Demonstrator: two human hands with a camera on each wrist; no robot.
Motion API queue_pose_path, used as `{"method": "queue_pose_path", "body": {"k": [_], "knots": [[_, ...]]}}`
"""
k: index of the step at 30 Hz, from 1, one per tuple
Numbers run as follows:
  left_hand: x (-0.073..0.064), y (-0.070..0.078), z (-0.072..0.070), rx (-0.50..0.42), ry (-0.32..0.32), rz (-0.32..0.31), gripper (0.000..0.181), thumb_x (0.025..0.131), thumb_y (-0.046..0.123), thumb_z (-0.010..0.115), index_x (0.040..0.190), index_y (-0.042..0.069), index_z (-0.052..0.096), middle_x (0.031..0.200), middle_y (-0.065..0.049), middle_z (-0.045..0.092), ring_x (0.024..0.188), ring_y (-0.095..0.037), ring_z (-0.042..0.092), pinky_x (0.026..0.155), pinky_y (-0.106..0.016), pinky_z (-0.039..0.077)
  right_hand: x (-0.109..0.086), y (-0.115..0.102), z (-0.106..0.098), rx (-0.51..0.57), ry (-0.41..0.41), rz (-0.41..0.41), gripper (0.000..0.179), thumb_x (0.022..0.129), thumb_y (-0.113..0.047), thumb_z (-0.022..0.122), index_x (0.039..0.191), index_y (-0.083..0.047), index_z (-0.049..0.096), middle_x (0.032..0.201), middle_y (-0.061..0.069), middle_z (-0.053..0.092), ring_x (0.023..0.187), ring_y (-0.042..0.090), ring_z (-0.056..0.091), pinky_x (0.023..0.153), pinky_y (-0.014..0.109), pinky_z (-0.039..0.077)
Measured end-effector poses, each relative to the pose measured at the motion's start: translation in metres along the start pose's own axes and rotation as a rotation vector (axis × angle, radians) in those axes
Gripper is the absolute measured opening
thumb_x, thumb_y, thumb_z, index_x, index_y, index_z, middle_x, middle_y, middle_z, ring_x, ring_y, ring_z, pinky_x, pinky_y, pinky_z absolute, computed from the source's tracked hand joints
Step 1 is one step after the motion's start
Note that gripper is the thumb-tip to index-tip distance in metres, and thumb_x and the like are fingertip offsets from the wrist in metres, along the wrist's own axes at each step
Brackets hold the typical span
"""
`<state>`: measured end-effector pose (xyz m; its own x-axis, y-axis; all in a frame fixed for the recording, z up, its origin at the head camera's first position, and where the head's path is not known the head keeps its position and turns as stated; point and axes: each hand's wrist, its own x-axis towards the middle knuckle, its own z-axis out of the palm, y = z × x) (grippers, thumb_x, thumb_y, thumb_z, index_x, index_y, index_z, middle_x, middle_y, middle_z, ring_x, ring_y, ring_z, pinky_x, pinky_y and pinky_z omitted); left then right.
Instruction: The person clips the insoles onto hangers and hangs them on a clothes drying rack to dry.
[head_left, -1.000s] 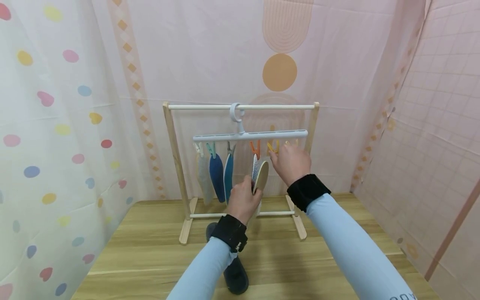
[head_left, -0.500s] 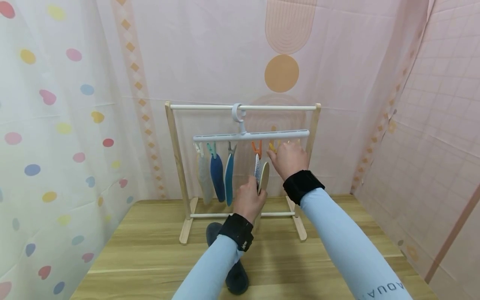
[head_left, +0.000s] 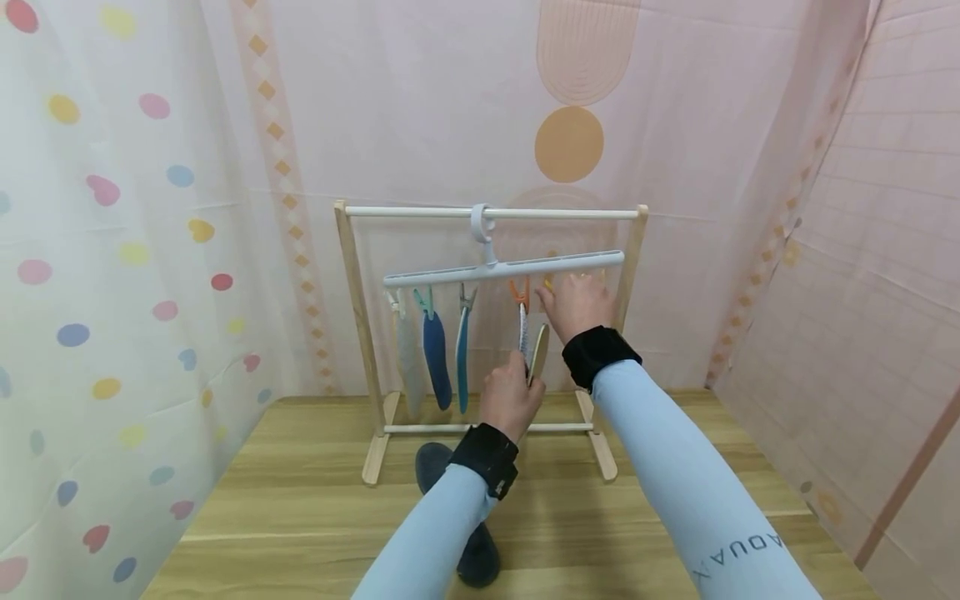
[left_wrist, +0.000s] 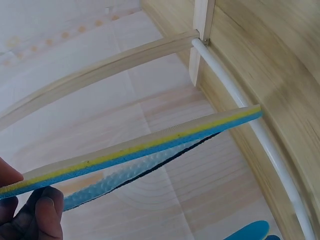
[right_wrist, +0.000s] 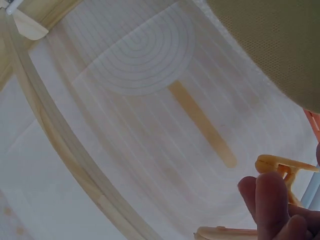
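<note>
My left hand pinches an insole, beige on one face with yellow and blue layers along its edge. It stands upright just right of a textured insole hanging from an orange clothespin. Up at the right half of the white hanger, my right hand grips a yellow clothespin, its fingers curled at the clip. The held insole's upper end is close to this clothespin. Most of the clip is hidden behind the hand in the head view.
The hanger hooks over a wooden rack's top rail. A pale insole, a dark blue one and a lighter blue one hang at left. A dark sole-shaped piece lies on the table, partly under the left forearm.
My left hand has shifted a little right with the insole, which now appears more edge-on. The hanger tilts more, its right end raised; the right hand stays at the yellow clothespin.
</note>
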<state>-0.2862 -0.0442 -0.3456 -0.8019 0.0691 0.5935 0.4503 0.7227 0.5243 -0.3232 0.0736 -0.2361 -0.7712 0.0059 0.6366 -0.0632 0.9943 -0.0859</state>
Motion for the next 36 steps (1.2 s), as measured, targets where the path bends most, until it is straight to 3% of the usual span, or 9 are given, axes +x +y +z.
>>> {"method": "queue_pose_path", "body": {"k": [6,14,21,36], "knots": [[0.002,0.001,0.003,0.030,0.020,0.014,0.022,0.086,0.007,0.069,0.078,0.009,0.048,0.060,0.002,0.042,0.049,-0.012,0.041,0.045,-0.025,0.032,0.004,0.002,0.003,0.026,-0.015,0.022,0.063,0.099,-0.045,0.057,0.050,-0.012,0.036,0.050,-0.001,0.029,0.042,0.015,0.036,0.038,0.028,0.029],[0.003,0.001,0.004,0.021,-0.003,-0.002,0.020,0.087,0.005,0.068,0.080,0.008,0.050,0.059,0.003,0.041,0.047,-0.011,0.040,0.043,-0.024,0.032,0.010,0.004,0.004,0.050,0.024,0.042,0.068,0.096,-0.055,0.057,0.049,-0.012,0.035,0.048,0.000,0.029,0.041,0.016,0.036,0.037,0.030,0.029],[0.003,0.002,0.008,0.019,-0.010,-0.009,0.020,0.087,0.006,0.068,0.080,0.008,0.050,0.058,0.003,0.039,0.047,-0.011,0.039,0.043,-0.024,0.031,0.011,0.005,0.010,0.048,0.015,0.068,0.066,0.097,-0.049,0.059,0.048,-0.011,0.035,0.048,0.001,0.030,0.042,0.016,0.037,0.037,0.029,0.029],[0.008,0.008,0.010,0.067,0.019,0.003,0.024,0.086,0.007,0.070,0.075,0.008,0.049,0.056,0.001,0.041,0.045,-0.014,0.041,0.042,-0.027,0.032,0.006,0.003,0.004,0.095,0.012,0.002,0.057,0.101,-0.039,0.057,0.055,-0.007,0.047,0.050,0.001,0.032,0.043,0.019,0.040,0.038,0.031,0.032]]}}
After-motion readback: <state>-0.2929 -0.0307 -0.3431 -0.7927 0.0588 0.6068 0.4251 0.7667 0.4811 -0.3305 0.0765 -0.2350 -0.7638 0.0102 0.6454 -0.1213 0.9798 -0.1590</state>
